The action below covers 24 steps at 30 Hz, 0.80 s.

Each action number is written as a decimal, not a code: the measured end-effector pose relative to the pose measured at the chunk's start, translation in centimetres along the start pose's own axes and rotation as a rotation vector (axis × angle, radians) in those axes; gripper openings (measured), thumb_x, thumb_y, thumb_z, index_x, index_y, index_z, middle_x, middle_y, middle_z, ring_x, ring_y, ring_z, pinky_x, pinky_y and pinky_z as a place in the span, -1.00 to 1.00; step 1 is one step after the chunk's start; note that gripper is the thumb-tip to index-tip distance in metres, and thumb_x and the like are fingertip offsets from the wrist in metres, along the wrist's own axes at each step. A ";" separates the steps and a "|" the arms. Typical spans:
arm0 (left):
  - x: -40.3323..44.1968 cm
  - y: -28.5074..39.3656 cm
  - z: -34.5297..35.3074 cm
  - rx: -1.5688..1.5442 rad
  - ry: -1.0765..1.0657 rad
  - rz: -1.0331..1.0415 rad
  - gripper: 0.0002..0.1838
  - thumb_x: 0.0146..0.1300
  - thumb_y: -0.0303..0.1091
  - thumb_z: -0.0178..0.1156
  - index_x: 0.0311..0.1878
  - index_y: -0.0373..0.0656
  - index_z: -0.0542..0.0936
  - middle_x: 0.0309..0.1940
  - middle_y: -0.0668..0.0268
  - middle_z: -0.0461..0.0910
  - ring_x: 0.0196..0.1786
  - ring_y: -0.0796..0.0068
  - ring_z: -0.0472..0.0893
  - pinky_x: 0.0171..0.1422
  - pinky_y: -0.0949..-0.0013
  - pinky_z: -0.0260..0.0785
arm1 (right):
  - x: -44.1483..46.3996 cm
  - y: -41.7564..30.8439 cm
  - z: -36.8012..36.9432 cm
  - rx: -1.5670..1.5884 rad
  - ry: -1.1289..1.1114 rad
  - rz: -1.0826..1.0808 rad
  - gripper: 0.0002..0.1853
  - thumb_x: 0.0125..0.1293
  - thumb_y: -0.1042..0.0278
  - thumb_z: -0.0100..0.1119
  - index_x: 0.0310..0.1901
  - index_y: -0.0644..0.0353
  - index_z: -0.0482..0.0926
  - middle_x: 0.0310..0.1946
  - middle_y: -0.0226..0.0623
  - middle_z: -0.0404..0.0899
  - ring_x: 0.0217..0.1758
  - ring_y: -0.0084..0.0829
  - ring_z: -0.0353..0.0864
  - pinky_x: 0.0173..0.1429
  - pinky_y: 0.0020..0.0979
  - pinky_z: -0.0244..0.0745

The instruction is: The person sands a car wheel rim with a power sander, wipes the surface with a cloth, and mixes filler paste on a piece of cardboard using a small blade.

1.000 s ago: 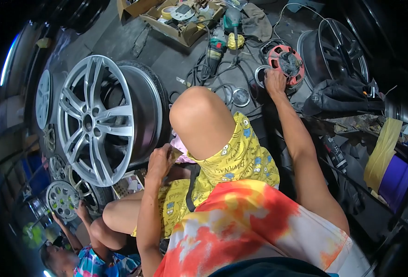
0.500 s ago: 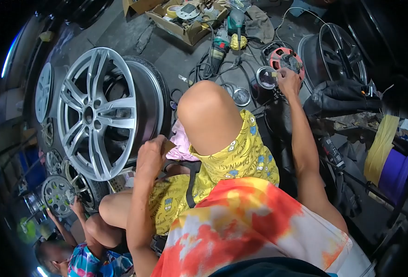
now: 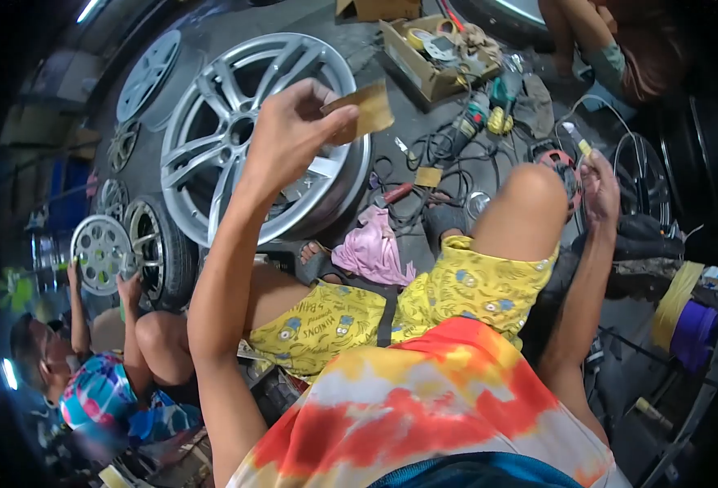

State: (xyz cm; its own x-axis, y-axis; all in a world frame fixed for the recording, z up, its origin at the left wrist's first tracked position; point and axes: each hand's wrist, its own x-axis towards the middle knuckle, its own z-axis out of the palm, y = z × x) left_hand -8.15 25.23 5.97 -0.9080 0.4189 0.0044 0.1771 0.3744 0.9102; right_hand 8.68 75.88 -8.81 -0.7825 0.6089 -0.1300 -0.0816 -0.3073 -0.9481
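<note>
My left hand [image 3: 298, 134] is raised over the large silver wheel rim [image 3: 182, 153], pinching a brown piece of sandpaper [image 3: 365, 112] between thumb and fingers. Off to the right, my right hand [image 3: 600, 189] grips a small tool with a yellowish handle [image 3: 584, 147] and a pale, blurred tip. Just beyond that hand lies the red reel [image 3: 561, 167]. A pink cloth [image 3: 373, 248] rests on the floor by my foot, near a red-handled tool [image 3: 394, 194] and a small brown square [image 3: 428, 176].
A cardboard box [image 3: 428, 77] of tapes and parts stands at the top, beside power tools [image 3: 466, 122] and tangled cables. At the lower left a person [image 3: 103, 390] holds a smaller wheel [image 3: 100, 254]. Another person's legs [image 3: 583, 37] show at the upper right.
My left hand has risen from beside my knee to over the rim with the sandpaper. My right hand has left the round tin and now holds the small tool. The knees have spread and the view has shifted.
</note>
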 end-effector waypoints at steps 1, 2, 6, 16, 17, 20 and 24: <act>0.6 0.0 -0.3 -0.098 -0.010 0.027 -0.79 0.33 -0.37 0.43 -0.24 -0.30 0.62 -0.41 0.30 0.69 -0.35 0.63 0.66 -0.24 0.53 0.53 | -0.5 -2.4 2.8 0.013 -0.058 -0.032 -0.76 0.47 0.36 0.29 0.06 0.29 0.61 -0.16 -0.32 0.66 -0.05 -0.55 0.66 0.07 -0.53 0.56; 1.2 0.1 -0.7 -0.196 -0.021 0.056 -0.79 0.33 -0.37 0.44 -0.25 -0.29 0.61 -0.42 0.30 0.68 -0.37 0.63 0.67 -0.26 0.54 0.54 | -0.7 -4.5 5.5 0.034 -0.120 -0.098 -0.79 0.48 0.41 0.26 0.06 0.30 0.60 -0.13 -0.29 0.66 -0.07 -0.52 0.67 0.06 -0.50 0.58; 2.6 0.2 -1.9 -0.342 0.013 0.033 -0.66 0.31 -0.34 0.46 0.04 -0.31 0.63 -0.23 0.32 0.69 -0.20 0.60 0.70 -0.03 0.53 0.60 | 0.3 -10.0 14.0 0.015 -0.427 -0.148 -0.80 0.48 0.46 0.22 0.06 0.32 0.58 -0.09 -0.22 0.66 -0.02 -0.43 0.72 0.14 -0.42 0.61; 1.0 -2.1 -3.9 -0.493 0.167 -0.102 -0.62 0.37 -0.28 0.40 0.11 -0.37 0.67 -0.26 0.33 0.66 -0.23 0.60 0.67 0.04 0.42 0.70 | -4.8 -5.1 32.6 -0.172 -0.867 -0.040 -0.72 0.50 0.47 0.15 0.15 0.37 0.64 -0.10 -0.25 0.71 -0.14 -0.51 0.73 -0.01 -0.48 0.68; 0.8 -2.3 -4.0 -0.492 0.149 -0.106 -0.61 0.39 -0.27 0.38 0.13 -0.38 0.66 -0.23 0.28 0.69 -0.21 0.57 0.69 0.04 0.41 0.70 | -5.1 -4.3 32.9 -0.197 -0.866 -0.016 -0.72 0.51 0.45 0.16 0.14 0.38 0.65 -0.11 -0.25 0.71 -0.15 -0.51 0.73 -0.02 -0.48 0.68; 0.4 -2.1 -3.9 -0.497 0.155 -0.096 -0.61 0.40 -0.26 0.37 0.12 -0.39 0.66 -0.17 0.22 0.72 -0.17 0.54 0.72 0.03 0.41 0.70 | -5.9 -3.2 32.9 -0.223 -0.846 0.026 -0.73 0.52 0.41 0.19 0.13 0.38 0.65 -0.14 -0.26 0.70 -0.17 -0.51 0.73 -0.04 -0.48 0.67; -0.1 -1.5 -3.2 -0.467 0.094 -0.077 -0.61 0.42 -0.25 0.36 0.11 -0.40 0.67 -0.15 0.20 0.74 -0.14 0.52 0.73 0.02 0.40 0.69 | -6.4 -3.2 33.3 -0.173 -0.848 0.049 -0.72 0.51 0.39 0.22 0.13 0.38 0.65 -0.16 -0.25 0.71 -0.18 -0.51 0.73 -0.06 -0.48 0.67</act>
State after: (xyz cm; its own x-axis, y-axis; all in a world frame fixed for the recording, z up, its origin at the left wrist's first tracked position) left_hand -9.57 22.02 5.97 -0.9461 0.3195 -0.0521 -0.0613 -0.0189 0.9979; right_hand -6.63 48.62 4.75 -0.9844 -0.1744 0.0228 0.0057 -0.1613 -0.9869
